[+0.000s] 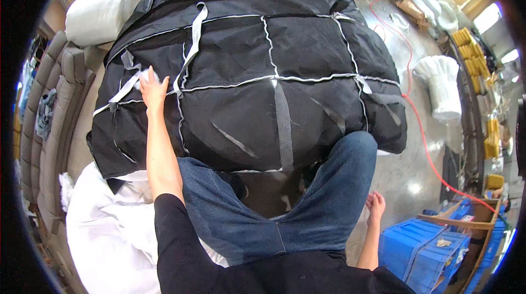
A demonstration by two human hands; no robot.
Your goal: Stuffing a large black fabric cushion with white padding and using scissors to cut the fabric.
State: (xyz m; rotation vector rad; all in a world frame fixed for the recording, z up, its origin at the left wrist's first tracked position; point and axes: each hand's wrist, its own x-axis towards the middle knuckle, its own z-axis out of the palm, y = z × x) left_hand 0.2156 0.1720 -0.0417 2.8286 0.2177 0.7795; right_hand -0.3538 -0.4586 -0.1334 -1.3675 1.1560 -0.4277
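Note:
A large, puffy black fabric cover point(230, 113) lies before my knees, divided into padded sections by white-edged seams. My left hand point(154, 89) reaches over its left part with fingers spread. White fluff point(146, 75) shows at the fingertips, and a pale strap point(125, 87) lies just beside them. Another white strap point(193, 47) loops across the seam farther in, while a grey strip point(282, 121) hangs down the front section. Beside my right thigh, away from the cover, my right hand point(375, 206) hangs with loosely bent fingers and holds nothing visible.
White fabric point(112, 228) bulges at my left, with a grey padded sofa point(52, 130) beyond. A white roll point(104, 9) stands at far left. On the right are a red hose point(422, 124), a white wrapped bundle point(441, 86) and blue bins point(411, 245).

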